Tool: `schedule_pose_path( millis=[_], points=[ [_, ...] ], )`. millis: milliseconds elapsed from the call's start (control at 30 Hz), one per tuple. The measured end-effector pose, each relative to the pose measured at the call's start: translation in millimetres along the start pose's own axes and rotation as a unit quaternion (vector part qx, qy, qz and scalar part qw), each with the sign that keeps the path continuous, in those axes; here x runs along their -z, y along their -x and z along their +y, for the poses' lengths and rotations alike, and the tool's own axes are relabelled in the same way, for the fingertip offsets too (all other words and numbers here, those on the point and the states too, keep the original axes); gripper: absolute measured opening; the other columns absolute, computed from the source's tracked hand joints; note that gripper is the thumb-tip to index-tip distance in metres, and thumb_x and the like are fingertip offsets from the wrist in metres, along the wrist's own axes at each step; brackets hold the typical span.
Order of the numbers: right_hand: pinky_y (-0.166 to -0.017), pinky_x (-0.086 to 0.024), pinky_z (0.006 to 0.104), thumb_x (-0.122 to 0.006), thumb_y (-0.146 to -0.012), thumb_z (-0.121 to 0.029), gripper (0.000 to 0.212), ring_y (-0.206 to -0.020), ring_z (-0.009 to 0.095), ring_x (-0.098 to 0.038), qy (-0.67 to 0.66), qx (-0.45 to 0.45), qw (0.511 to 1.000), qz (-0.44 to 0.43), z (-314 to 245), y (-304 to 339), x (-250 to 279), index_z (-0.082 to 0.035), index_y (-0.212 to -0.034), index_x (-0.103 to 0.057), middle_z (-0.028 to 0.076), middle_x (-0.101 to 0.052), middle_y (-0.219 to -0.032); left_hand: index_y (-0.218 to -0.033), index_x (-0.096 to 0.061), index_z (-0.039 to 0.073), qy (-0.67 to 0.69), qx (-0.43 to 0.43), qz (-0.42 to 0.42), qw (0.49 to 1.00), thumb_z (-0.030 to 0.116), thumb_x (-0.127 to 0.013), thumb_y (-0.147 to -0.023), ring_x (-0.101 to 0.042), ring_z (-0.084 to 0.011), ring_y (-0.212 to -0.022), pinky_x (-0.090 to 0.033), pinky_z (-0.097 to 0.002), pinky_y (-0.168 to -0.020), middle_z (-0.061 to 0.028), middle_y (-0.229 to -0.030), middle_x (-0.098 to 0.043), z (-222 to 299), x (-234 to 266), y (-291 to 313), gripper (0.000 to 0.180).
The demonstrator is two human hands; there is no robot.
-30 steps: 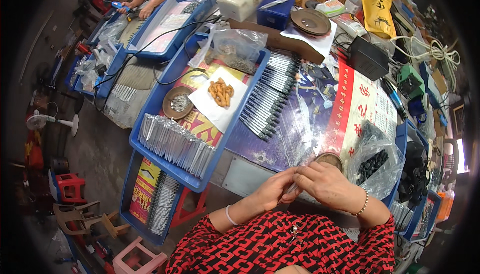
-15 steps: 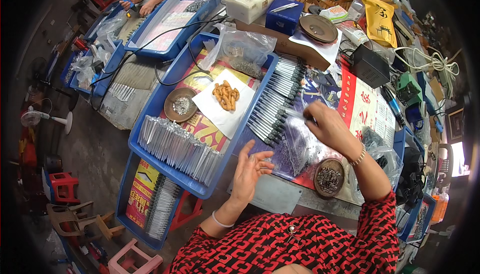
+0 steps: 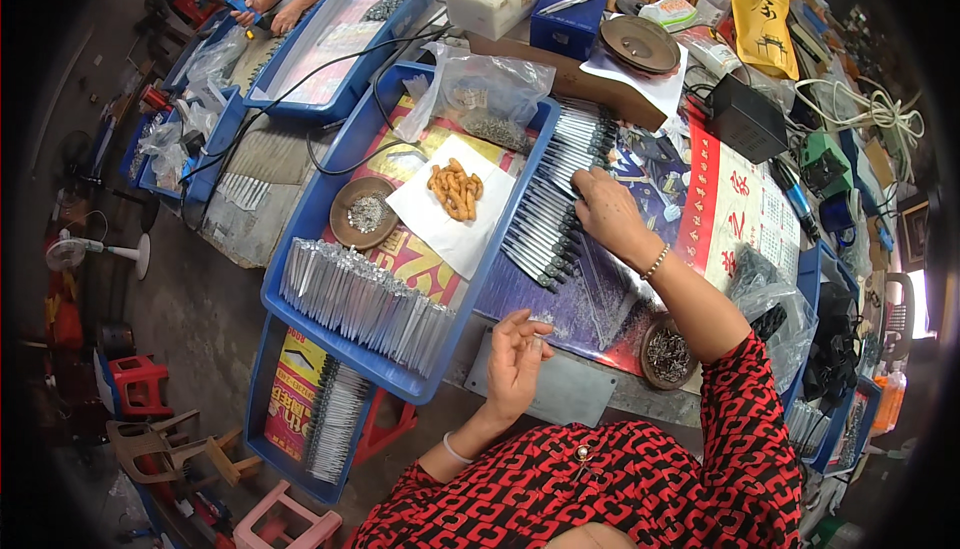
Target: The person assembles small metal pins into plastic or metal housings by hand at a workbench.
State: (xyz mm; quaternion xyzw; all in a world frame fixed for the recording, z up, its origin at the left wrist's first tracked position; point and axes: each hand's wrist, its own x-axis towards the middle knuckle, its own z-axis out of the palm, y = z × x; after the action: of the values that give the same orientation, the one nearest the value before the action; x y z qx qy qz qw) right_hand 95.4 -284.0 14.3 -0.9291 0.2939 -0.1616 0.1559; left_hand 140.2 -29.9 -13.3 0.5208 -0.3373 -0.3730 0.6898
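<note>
My right hand reaches over the work table, its fingers drawn together at the dark ends of a row of slim silvery rods. Whatever its fingertips pinch is hidden behind the hand. Near the table's front edge hovers my left hand, loosely curled with fingers apart and nothing in it. To its left, a large blue tray holds a dense bundle of silvery strips, a round dish of small metal bits, a white paper with fried twisted snacks and a clear bag of small parts.
A brown dish of small metal pieces sits by my right forearm. Beyond it lie a clear plastic bag and a black box. A dark cable crosses the trays. Across the far left, another person's hands hold a blue tool.
My right hand has moved left and away from me, onto the rod row. My left hand has shifted slightly right and nearer me, its fingers curling more.
</note>
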Motion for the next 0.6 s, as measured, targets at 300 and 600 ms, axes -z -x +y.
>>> schedule_pose_path(
  millis=[300, 600],
  points=[
    [-0.068, -0.044, 0.0483, -0.054, -0.077, -0.005, 0.017, -0.079, 0.041, -0.054, -0.013, -0.043, 0.999, 0.025, -1.6, -1.3, -6.1, -0.001, -0.091, -0.046, 0.019, -0.047, -0.089, -0.125, -0.032, 0.001, -0.016, -0.001, 0.006, 1.000, 0.003, -0.044, -0.090, -0.054, -0.0096, -0.073, -0.045, -0.0221, -0.069, -0.0115, -0.101, -0.057, 1.4, -2.1, -1.2, 0.037],
    [-0.056, -0.043, 0.0372, -0.060, -0.078, -0.011, 0.017, -0.065, 0.028, -0.054, -0.053, 0.015, 0.996, 0.069, -5.3, 36.7, 32.6, -0.002, -0.087, -0.048, 0.012, -0.049, -0.075, -0.124, -0.035, -0.001, -0.016, -0.019, 0.004, 1.000, 0.005, -0.046, -0.091, -0.053, -0.0087, -0.072, -0.045, -0.0219, -0.068, -0.0124, -0.101, -0.057, -3.1, -3.8, 5.2, 0.035]
  ],
)
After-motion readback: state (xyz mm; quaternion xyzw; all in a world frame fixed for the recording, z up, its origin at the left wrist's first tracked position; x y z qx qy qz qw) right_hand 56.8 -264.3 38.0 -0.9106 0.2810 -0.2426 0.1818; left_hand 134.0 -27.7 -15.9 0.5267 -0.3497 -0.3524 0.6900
